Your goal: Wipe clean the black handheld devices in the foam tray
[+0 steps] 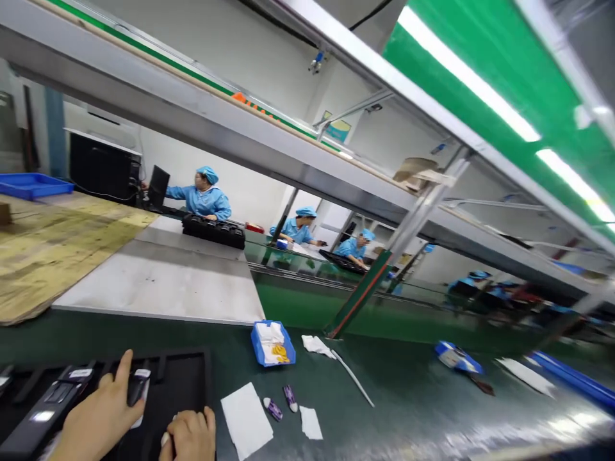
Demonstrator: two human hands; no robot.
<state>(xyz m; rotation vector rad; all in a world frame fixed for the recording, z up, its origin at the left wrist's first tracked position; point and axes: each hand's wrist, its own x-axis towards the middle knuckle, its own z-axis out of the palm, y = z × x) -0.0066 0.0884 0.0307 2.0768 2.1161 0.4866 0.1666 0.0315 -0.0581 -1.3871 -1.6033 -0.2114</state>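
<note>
My left hand (98,413) is over a black compartment tray (187,378) at the lower left, index finger stretched and thumb apart. Between that finger and the thumb lies a slim dark device (138,387) with a white label, partly covered by the hand. Left of it, a larger dark handheld device (48,406) with a small lit patch sits in the tray. My right hand (189,436) rests at the tray's right side with its fingers curled in. Whatever those fingers hold, if anything, is hidden; a small whitish spot shows by the thumb.
On the green bench lie a white sheet (247,419), two purple-and-white small items (290,398), and a blue bin (257,349) with white paper and yellow pieces. A slanted post (360,294) carries the overhead shelf. Co-workers in blue (206,198) sit beyond.
</note>
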